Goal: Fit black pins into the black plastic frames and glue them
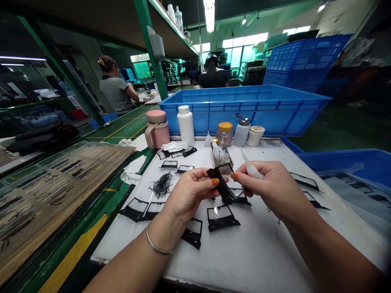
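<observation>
Over the middle of the white work surface (244,252), my left hand (191,191) pinches a black plastic frame part (224,185), held tilted. My right hand (265,179) is closed around a small white squeeze bottle (254,171) with a thin nozzle pointing up, its thumb and finger close to the part's right side; whether they touch it is unclear. Below lies another black frame (222,217) with a clear window. Several similar frames lie about, one (134,208) at the left and one (305,181) at the right. A pile of thin black pieces (161,185) sits left of my left hand.
Along the back stand a pink mug (158,132), a white bottle (185,126), a yellow-lidded jar (225,132) and a pump bottle (242,132), before a large blue crate (244,116). Trays (64,175) lie left. Two people (114,87) are farther back.
</observation>
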A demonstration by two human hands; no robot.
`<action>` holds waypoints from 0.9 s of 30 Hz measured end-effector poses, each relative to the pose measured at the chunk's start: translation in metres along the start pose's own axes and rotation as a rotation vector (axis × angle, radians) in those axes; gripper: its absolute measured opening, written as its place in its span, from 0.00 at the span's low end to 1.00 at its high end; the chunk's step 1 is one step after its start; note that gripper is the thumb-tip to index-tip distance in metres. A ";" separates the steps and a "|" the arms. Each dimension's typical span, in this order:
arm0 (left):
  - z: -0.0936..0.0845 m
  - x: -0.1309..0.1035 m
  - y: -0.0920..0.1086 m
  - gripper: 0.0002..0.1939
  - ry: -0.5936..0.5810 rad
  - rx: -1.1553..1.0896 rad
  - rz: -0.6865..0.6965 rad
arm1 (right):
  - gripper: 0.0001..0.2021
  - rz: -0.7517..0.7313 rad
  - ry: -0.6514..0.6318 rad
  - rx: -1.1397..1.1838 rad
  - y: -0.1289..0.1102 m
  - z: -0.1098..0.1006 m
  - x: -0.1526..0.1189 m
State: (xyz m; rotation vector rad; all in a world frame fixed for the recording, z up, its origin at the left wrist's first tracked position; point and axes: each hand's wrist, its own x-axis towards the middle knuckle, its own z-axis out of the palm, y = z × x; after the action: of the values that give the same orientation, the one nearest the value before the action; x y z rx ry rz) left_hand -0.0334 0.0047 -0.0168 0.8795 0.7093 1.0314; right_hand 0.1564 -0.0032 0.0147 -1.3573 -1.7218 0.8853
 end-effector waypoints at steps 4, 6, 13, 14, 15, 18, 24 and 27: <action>0.000 0.001 0.000 0.09 0.005 -0.013 0.002 | 0.15 -0.004 -0.002 0.011 0.000 0.000 0.000; 0.000 0.001 0.000 0.08 0.003 -0.023 0.006 | 0.16 -0.016 0.004 -0.001 0.000 0.000 0.000; -0.001 0.001 0.001 0.07 0.061 -0.109 -0.019 | 0.19 -0.152 0.198 0.186 0.004 -0.003 -0.001; -0.001 0.001 0.001 0.07 0.067 -0.127 -0.024 | 0.18 -0.157 0.211 0.239 0.004 -0.005 -0.002; -0.001 0.001 0.001 0.06 0.069 -0.146 -0.028 | 0.18 -0.168 0.229 0.272 0.003 -0.007 -0.002; 0.000 0.000 0.002 0.05 0.057 -0.185 -0.037 | 0.15 -0.230 0.323 0.219 -0.002 -0.013 -0.005; 0.004 -0.002 0.003 0.06 0.054 -0.194 -0.062 | 0.18 -0.250 0.365 -0.083 -0.007 -0.025 -0.004; 0.003 -0.003 0.001 0.05 0.038 -0.201 -0.049 | 0.16 -0.244 0.382 0.003 -0.003 -0.025 -0.003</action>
State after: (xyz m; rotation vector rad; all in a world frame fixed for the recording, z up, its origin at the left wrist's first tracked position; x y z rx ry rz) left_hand -0.0321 0.0018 -0.0140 0.6675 0.6437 1.0581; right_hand 0.1774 -0.0050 0.0283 -1.1918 -1.5424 0.4565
